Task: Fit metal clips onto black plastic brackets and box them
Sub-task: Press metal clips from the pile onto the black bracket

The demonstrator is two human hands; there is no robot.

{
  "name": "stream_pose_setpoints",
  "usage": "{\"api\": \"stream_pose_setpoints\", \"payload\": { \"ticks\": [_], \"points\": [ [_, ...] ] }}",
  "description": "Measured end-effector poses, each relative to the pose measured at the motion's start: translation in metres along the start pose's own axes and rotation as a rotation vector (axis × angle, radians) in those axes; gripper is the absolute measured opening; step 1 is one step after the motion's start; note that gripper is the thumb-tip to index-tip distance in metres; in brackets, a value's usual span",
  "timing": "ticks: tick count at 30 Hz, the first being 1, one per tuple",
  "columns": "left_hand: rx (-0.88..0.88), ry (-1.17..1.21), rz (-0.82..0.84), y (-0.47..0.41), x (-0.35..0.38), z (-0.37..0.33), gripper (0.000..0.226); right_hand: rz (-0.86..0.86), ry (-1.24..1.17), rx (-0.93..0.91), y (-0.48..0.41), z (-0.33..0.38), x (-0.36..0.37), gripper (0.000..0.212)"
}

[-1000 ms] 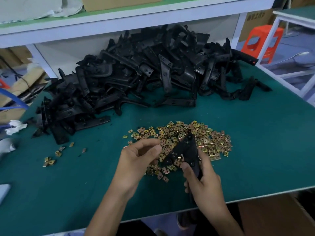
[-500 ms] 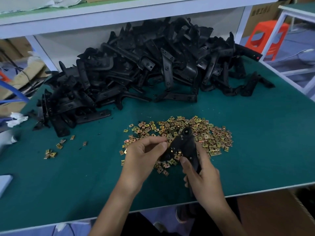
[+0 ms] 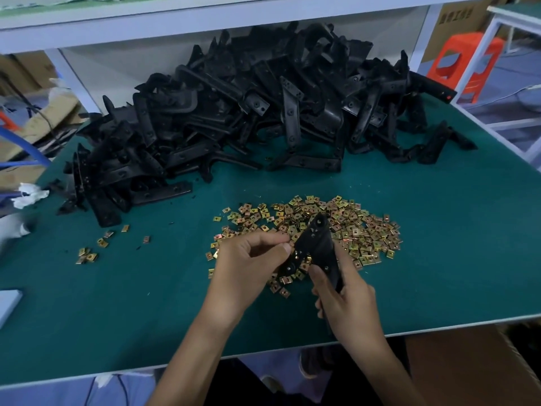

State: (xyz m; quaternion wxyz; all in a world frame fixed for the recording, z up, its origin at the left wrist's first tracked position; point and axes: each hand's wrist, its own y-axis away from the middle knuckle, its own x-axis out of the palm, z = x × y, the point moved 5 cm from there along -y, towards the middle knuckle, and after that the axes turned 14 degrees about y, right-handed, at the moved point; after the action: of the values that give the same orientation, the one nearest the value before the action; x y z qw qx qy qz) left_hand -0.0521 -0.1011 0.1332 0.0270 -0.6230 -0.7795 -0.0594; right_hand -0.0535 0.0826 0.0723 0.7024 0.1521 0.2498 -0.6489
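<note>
My right hand (image 3: 348, 303) grips the lower end of a black plastic bracket (image 3: 317, 244), which stands tilted above a spread of gold metal clips (image 3: 360, 232) on the green table (image 3: 468, 259). My left hand (image 3: 248, 268) has its thumb and fingers curled against the bracket's left edge; whether a clip is pinched there is hidden. A big heap of black brackets (image 3: 248, 118) fills the back of the table.
A few stray clips (image 3: 90, 253) lie at the left. A white shelf (image 3: 205, 16) overhangs the heap. An orange stool (image 3: 459, 60) stands beyond the right edge, a cardboard box (image 3: 468, 370) sits below the front edge, and white rags (image 3: 29, 194) lie at the left edge.
My left hand's fingers have closed in on the bracket's left edge. My right hand keeps the bracket in about the same place.
</note>
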Motion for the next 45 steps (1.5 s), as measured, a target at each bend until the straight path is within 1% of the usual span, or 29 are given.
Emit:
{"api": "stream_pose_setpoints", "payload": {
  "ticks": [5, 7, 9, 10, 13, 15, 18, 21, 24, 27, 28, 30, 32, 34, 36, 38, 40, 42, 44, 45],
  "points": [
    [0.020, -0.051, -0.006, 0.006, 0.005, 0.001, 0.015, -0.010, -0.006, 0.011, -0.001, 0.000, 0.000, 0.046],
    [0.021, -0.087, 0.034, 0.010, 0.007, 0.004, 0.023, -0.009, -0.025, 0.027, -0.001, -0.002, 0.000, 0.048],
    [0.055, -0.209, 0.043, 0.016, 0.008, 0.007, 0.037, -0.010, -0.048, 0.039, -0.001, -0.002, 0.000, 0.051],
    [0.084, -0.278, 0.022, 0.019, 0.008, 0.007, 0.040, -0.014, -0.055, 0.033, 0.000, -0.002, -0.001, 0.049],
    [0.255, -0.449, -0.059, 0.025, 0.012, 0.000, 0.034, -0.026, -0.072, 0.026, 0.001, -0.002, -0.001, 0.046],
    [0.335, -0.506, -0.095, 0.027, 0.015, -0.003, 0.030, -0.026, -0.080, 0.032, 0.002, -0.002, -0.001, 0.047],
    [0.363, -0.511, -0.131, 0.027, 0.017, -0.005, 0.026, -0.021, -0.062, 0.024, 0.002, -0.002, -0.001, 0.050],
    [0.401, -0.501, -0.131, 0.027, 0.018, -0.005, 0.023, -0.013, -0.037, 0.014, 0.002, -0.002, -0.001, 0.056],
    [0.400, -0.496, -0.111, 0.024, 0.017, -0.004, 0.021, -0.016, -0.050, 0.016, 0.002, -0.002, -0.001, 0.057],
    [0.362, -0.508, 0.029, 0.015, 0.014, -0.004, 0.017, -0.027, -0.095, 0.026, 0.001, -0.002, -0.002, 0.054],
    [0.355, -0.517, 0.063, 0.009, 0.010, -0.004, 0.022, -0.021, -0.099, 0.031, 0.001, -0.003, -0.002, 0.054],
    [0.350, -0.564, 0.034, -0.011, -0.004, -0.003, 0.031, -0.016, -0.092, 0.040, 0.002, -0.003, -0.001, 0.054],
    [0.292, -0.690, -0.029, -0.041, -0.019, 0.002, 0.022, -0.029, -0.089, 0.047, 0.003, -0.003, -0.002, 0.054],
    [0.237, -0.843, -0.033, -0.066, -0.023, 0.011, 0.015, -0.039, -0.094, 0.051, 0.004, -0.002, -0.002, 0.054],
    [0.220, -0.951, -0.022, -0.078, -0.019, 0.020, 0.014, -0.049, -0.106, 0.049, 0.003, -0.001, -0.004, 0.052],
    [0.249, -1.001, -0.013, -0.081, -0.014, 0.024, 0.015, -0.054, -0.119, 0.044, 0.003, -0.001, -0.004, 0.052],
    [0.278, -1.007, 0.018, -0.084, -0.011, 0.024, 0.013, -0.055, -0.120, 0.029, 0.003, 0.000, -0.004, 0.051],
    [0.262, -0.990, 0.049, -0.085, -0.010, 0.022, 0.009, -0.052, -0.115, 0.011, 0.003, 0.000, -0.004, 0.050],
    [0.202, -0.880, 0.040, -0.083, -0.012, 0.018, 0.005, -0.053, -0.116, 0.000, 0.002, 0.001, -0.004, 0.049],
    [0.154, -0.779, 0.020, -0.082, -0.014, 0.015, 0.004, -0.053, -0.114, -0.004, 0.002, 0.002, -0.004, 0.049]
  ]
}}
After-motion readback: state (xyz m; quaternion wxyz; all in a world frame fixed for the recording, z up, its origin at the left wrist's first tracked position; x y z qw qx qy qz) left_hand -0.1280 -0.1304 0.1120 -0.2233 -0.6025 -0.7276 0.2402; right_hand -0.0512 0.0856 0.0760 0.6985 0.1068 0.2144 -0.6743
